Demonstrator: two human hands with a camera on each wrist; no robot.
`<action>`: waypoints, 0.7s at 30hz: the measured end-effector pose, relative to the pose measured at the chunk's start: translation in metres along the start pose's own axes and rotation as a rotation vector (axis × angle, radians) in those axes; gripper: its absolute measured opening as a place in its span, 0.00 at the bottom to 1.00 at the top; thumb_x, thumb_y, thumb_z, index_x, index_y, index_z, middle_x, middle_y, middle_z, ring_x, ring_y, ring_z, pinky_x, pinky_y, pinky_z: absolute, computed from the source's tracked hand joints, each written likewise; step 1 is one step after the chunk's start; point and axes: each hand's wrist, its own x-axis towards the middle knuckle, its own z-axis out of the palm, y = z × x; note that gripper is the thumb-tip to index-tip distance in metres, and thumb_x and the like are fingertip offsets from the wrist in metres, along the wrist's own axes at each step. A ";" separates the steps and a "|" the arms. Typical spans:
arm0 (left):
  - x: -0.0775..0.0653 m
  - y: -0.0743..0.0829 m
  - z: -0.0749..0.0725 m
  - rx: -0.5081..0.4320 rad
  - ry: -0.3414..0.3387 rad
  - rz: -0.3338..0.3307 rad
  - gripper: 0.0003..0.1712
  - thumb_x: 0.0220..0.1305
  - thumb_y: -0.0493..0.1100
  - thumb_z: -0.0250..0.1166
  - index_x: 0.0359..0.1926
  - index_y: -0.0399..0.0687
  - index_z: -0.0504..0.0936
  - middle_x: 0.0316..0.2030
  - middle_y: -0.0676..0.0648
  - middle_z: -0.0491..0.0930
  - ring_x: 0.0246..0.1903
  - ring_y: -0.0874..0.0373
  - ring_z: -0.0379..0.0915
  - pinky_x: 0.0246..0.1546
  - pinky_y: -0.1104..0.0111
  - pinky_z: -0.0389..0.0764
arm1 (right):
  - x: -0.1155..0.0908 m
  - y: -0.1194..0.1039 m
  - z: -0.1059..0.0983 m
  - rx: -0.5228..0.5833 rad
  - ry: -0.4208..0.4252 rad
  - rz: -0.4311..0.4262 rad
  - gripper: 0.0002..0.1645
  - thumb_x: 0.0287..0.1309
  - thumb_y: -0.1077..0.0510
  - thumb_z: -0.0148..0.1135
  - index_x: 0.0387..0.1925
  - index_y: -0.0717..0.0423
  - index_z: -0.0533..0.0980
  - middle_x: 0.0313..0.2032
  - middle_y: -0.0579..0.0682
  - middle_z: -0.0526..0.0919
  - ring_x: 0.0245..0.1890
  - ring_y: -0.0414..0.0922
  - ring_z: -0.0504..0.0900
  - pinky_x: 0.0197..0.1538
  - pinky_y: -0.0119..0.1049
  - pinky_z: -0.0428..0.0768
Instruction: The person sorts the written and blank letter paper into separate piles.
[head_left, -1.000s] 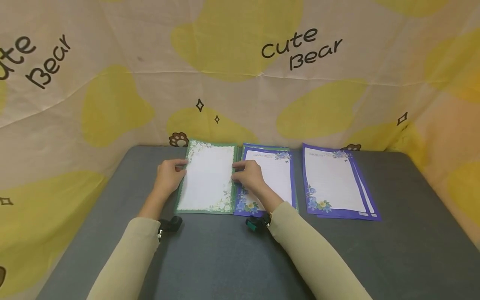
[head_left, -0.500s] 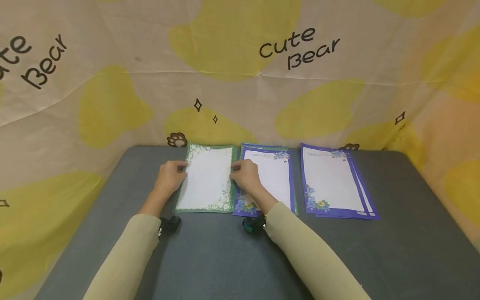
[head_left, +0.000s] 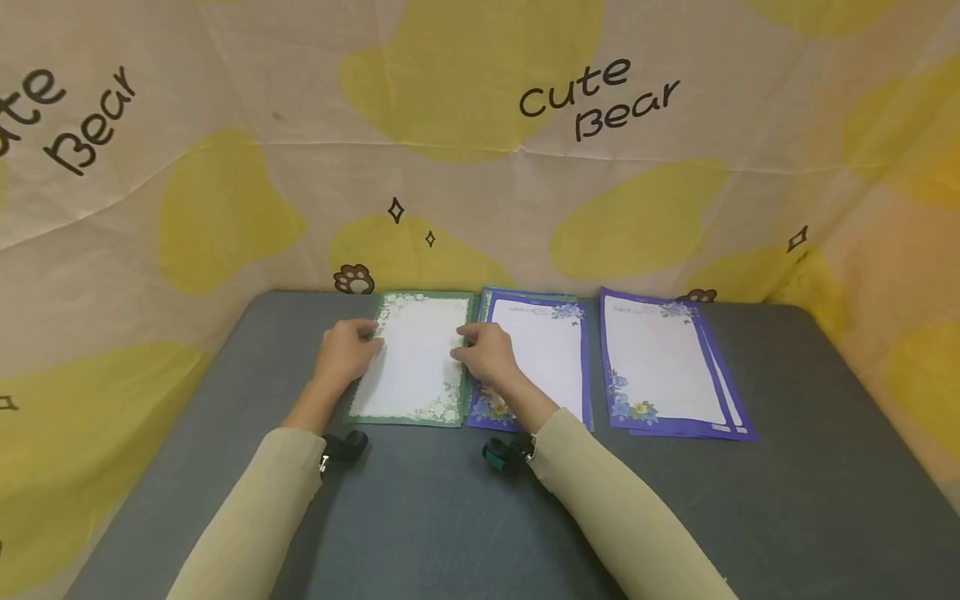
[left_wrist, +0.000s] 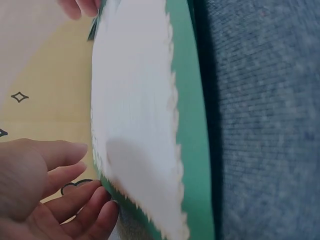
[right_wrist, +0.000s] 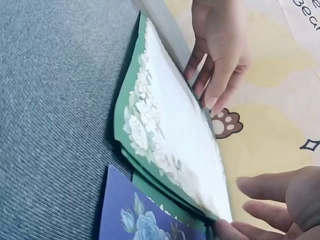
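Note:
A white sheet with a green floral border (head_left: 416, 358) lies on top of a small stack of green-edged sheets at the left. At its left edge is my left hand (head_left: 345, 354), its lower fingers (left_wrist: 100, 210) touching the edge while the thumb and forefinger stand apart. My right hand (head_left: 489, 354) is at the sheet's right edge, with thumb (right_wrist: 265, 186) raised off the paper and a fingertip against the stack's edge. Partly under my right hand and wrist lies a purple-bordered sheet (head_left: 543, 358) with blue flowers, on top of green-edged paper.
Farther right, several purple-bordered sheets (head_left: 663, 358) lie in a slightly fanned pile. All the paper lies on a grey table (head_left: 420, 517), close to its back edge. Behind hangs a cream and yellow cloth (head_left: 465, 183) with printed lettering.
The top green-bordered sheet has settled lower, its top edge now evenly over the stack. Both hands have moved slightly inward, and their thumbs now hover over the sheet's sides.

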 end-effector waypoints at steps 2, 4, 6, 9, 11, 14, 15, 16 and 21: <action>0.001 0.000 0.000 0.009 0.010 -0.006 0.25 0.71 0.43 0.60 0.65 0.37 0.77 0.63 0.34 0.78 0.63 0.37 0.74 0.62 0.44 0.75 | 0.000 0.001 0.001 0.003 -0.009 0.000 0.25 0.63 0.60 0.67 0.62 0.56 0.79 0.61 0.59 0.81 0.64 0.55 0.78 0.62 0.47 0.81; 0.001 -0.001 0.000 0.015 0.021 -0.010 0.25 0.71 0.43 0.60 0.65 0.37 0.77 0.63 0.34 0.78 0.64 0.37 0.73 0.63 0.44 0.74 | 0.000 0.003 0.000 0.005 -0.010 -0.010 0.25 0.63 0.59 0.67 0.62 0.55 0.79 0.61 0.58 0.81 0.64 0.54 0.78 0.62 0.47 0.81; 0.001 0.000 0.000 0.021 0.024 -0.012 0.25 0.71 0.43 0.60 0.65 0.38 0.77 0.63 0.34 0.78 0.64 0.36 0.72 0.63 0.43 0.74 | -0.002 0.006 -0.004 -0.003 -0.006 -0.035 0.24 0.64 0.58 0.67 0.62 0.55 0.79 0.61 0.58 0.82 0.63 0.54 0.79 0.62 0.48 0.81; -0.001 0.004 0.001 0.040 0.025 -0.004 0.25 0.71 0.45 0.59 0.66 0.40 0.77 0.60 0.33 0.80 0.59 0.35 0.76 0.56 0.43 0.77 | -0.007 0.014 -0.015 0.000 0.010 -0.082 0.24 0.64 0.57 0.67 0.61 0.55 0.80 0.60 0.57 0.83 0.63 0.55 0.80 0.63 0.50 0.80; -0.002 0.009 0.002 0.044 0.030 0.020 0.25 0.72 0.46 0.60 0.66 0.41 0.77 0.58 0.33 0.81 0.53 0.35 0.79 0.50 0.44 0.80 | -0.011 0.020 -0.025 0.018 0.019 -0.099 0.24 0.63 0.55 0.67 0.60 0.55 0.80 0.59 0.57 0.84 0.62 0.54 0.81 0.64 0.51 0.80; -0.004 0.020 0.007 0.002 0.031 0.071 0.24 0.72 0.46 0.60 0.65 0.43 0.78 0.56 0.35 0.83 0.49 0.38 0.81 0.47 0.47 0.81 | -0.018 0.029 -0.044 0.029 0.045 -0.106 0.24 0.62 0.54 0.68 0.59 0.55 0.81 0.58 0.57 0.84 0.62 0.54 0.82 0.65 0.52 0.79; -0.004 0.024 0.010 -0.024 0.028 0.092 0.24 0.71 0.46 0.61 0.64 0.43 0.79 0.56 0.35 0.83 0.49 0.40 0.82 0.47 0.48 0.81 | -0.020 0.031 -0.050 0.021 0.059 -0.107 0.24 0.62 0.53 0.68 0.59 0.55 0.81 0.58 0.57 0.84 0.62 0.54 0.82 0.64 0.52 0.79; -0.005 0.029 0.013 -0.048 0.025 0.119 0.24 0.71 0.46 0.62 0.63 0.42 0.79 0.58 0.37 0.82 0.51 0.41 0.83 0.49 0.49 0.82 | -0.022 0.034 -0.056 0.011 0.077 -0.111 0.24 0.62 0.53 0.68 0.59 0.55 0.81 0.58 0.57 0.84 0.61 0.55 0.82 0.64 0.52 0.79; -0.012 0.058 0.038 -0.156 -0.019 0.192 0.22 0.70 0.44 0.64 0.62 0.42 0.81 0.59 0.39 0.83 0.52 0.43 0.83 0.52 0.51 0.83 | -0.031 0.050 -0.081 -0.079 0.198 -0.119 0.23 0.63 0.53 0.67 0.58 0.56 0.81 0.57 0.58 0.85 0.58 0.56 0.84 0.60 0.53 0.81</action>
